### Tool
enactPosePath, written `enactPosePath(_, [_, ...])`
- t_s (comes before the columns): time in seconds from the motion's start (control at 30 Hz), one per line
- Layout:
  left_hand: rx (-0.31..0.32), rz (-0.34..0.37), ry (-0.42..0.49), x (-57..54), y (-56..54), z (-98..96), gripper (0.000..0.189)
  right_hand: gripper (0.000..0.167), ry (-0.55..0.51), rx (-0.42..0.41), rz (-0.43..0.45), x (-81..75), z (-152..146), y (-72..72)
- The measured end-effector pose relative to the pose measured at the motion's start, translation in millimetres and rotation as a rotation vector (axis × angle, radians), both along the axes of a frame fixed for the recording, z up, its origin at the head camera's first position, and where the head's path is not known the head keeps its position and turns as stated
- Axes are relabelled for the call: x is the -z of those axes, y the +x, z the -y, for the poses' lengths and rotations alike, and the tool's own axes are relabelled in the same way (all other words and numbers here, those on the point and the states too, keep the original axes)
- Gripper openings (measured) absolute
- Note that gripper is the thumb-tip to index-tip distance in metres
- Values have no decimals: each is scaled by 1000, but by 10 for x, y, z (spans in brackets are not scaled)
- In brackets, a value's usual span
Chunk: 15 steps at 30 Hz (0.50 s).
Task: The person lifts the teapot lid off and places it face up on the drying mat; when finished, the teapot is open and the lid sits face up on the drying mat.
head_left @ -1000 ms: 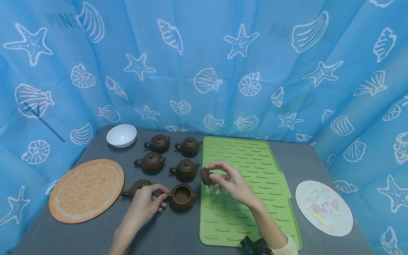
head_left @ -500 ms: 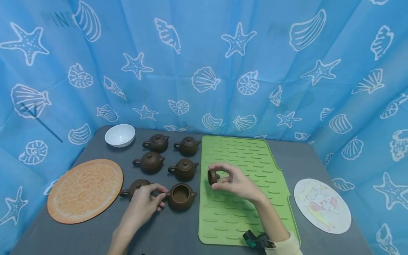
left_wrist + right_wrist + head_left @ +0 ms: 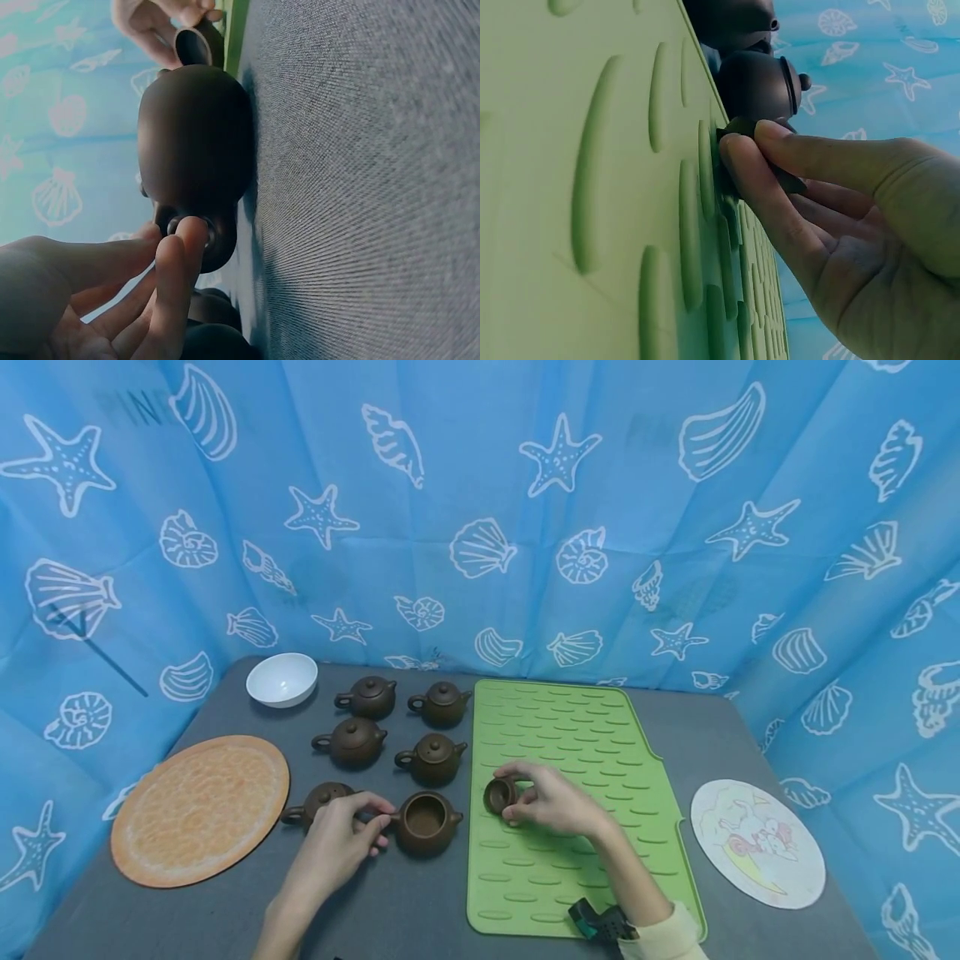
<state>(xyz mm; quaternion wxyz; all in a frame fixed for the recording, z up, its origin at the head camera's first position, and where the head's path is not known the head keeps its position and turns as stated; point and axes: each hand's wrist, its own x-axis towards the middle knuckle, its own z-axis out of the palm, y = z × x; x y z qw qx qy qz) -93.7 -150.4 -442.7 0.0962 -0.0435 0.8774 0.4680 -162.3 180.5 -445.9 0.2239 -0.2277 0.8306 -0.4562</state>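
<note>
The left hand (image 3: 337,839) pinches the handle (image 3: 223,253) of the lidless teapot (image 3: 426,827) between thumb and fingers, the gap closed down to the handle's thickness. Gripping at the handle leaves the mouth uncovered and likely steadies the body, which stands upright on the grey worktop (image 3: 420,914), just left of the green mat (image 3: 570,881), spout toward the mat.

The right hand (image 3: 555,802) has its fingers partly closed, fingertips pinching a small brown lid (image 3: 499,795) by its edge. The lid is tilted on its side over the mat, hollow face toward the teapot and the left hand. This edge grip leaves the inside exposed, presumably for inspection or for turning the part. Whether the lid's lower edge touches the mat cannot be told.

Five lidded teapots share the worktop: two at the rear (image 3: 367,697) (image 3: 442,705), two in the middle row (image 3: 351,743) (image 3: 432,760) and one (image 3: 324,797) partly hidden behind the left hand. Handles point left and spouts, where visible, point right; this common orientation probably keeps each handle accessible to the left hand. The ribbed surface of the mat would likely limit slipping.
</note>
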Motion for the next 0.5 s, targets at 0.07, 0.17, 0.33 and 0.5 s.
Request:
enactPosePath(0.07, [1,0,8,-1,0,4,17,60,18,-8,-23,3,5,3])
enactPosePath(0.17, [12,-2,20,-9,2,16,16,63,44,-29,-71,9,16,3])
enactPosePath(0.33, [43,-5,39,-59,-9,44,14,68,58,-47,-107,19,38,5])
enactPosePath(0.5, [62,-13,27,-144,-67,45,16,68,78,-24,-122,14,29,14])
